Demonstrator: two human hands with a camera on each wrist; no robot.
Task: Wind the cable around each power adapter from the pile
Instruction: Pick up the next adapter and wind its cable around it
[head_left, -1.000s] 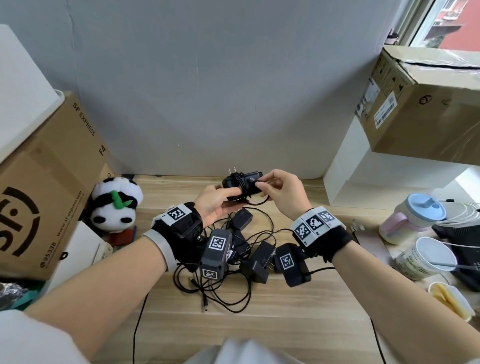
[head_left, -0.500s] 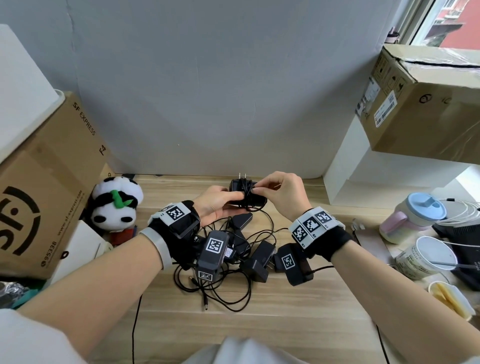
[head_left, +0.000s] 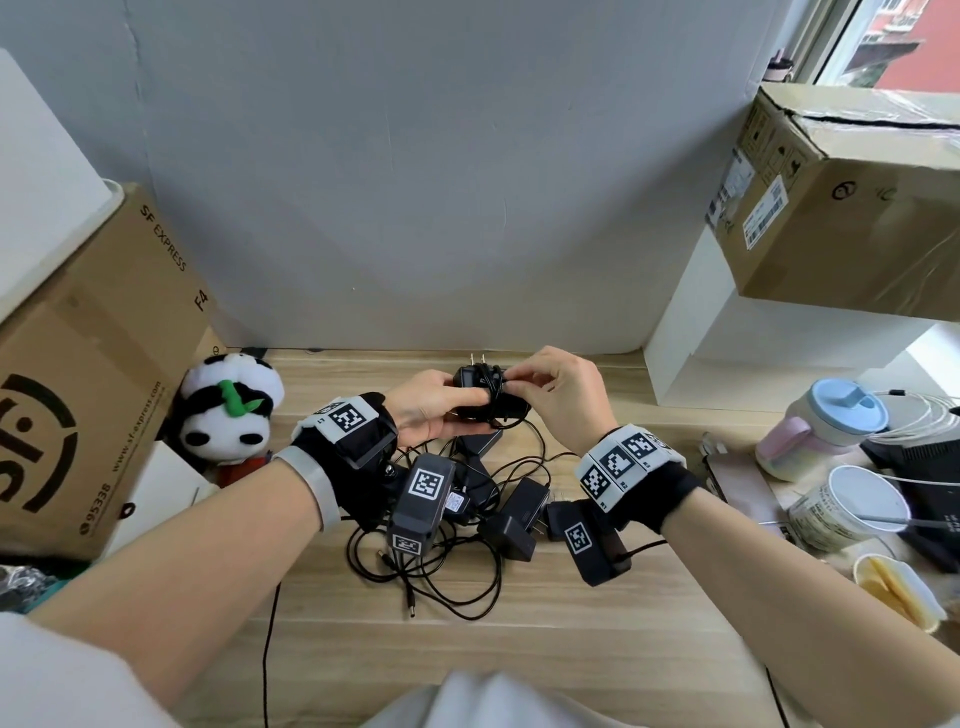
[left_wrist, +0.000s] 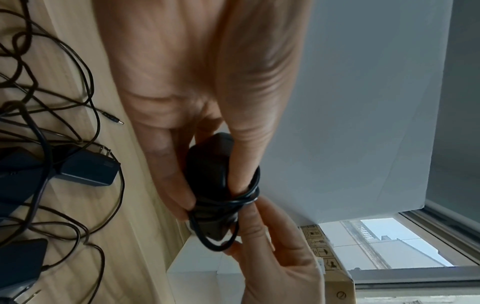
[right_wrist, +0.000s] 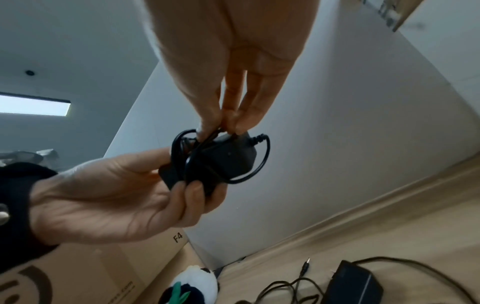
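Note:
A black power adapter (head_left: 470, 378) (left_wrist: 207, 170) (right_wrist: 223, 162) is held above the desk near the back wall, prongs pointing up, with several turns of its thin black cable (left_wrist: 244, 198) (right_wrist: 259, 164) around it. My left hand (head_left: 436, 410) (right_wrist: 124, 193) grips the adapter body from the left. My right hand (head_left: 558, 395) (right_wrist: 228, 121) pinches the cable at the adapter's top edge. Below the hands lies the pile of black adapters (head_left: 511, 517) (left_wrist: 85, 168) and tangled cables (head_left: 447, 582) on the wooden desk (head_left: 571, 649).
A panda plush (head_left: 228, 415) and a large cardboard box (head_left: 88, 374) stand on the left. Another box (head_left: 841, 202) rests on a white shelf at right, with a pink and blue mug (head_left: 815, 426), a paper cup (head_left: 852, 506) and a snack tub (head_left: 898, 584) below it.
The adapter has turned from lying sideways to prongs up. My right hand has carried the cable over it, and more cable is wrapped round the body now.

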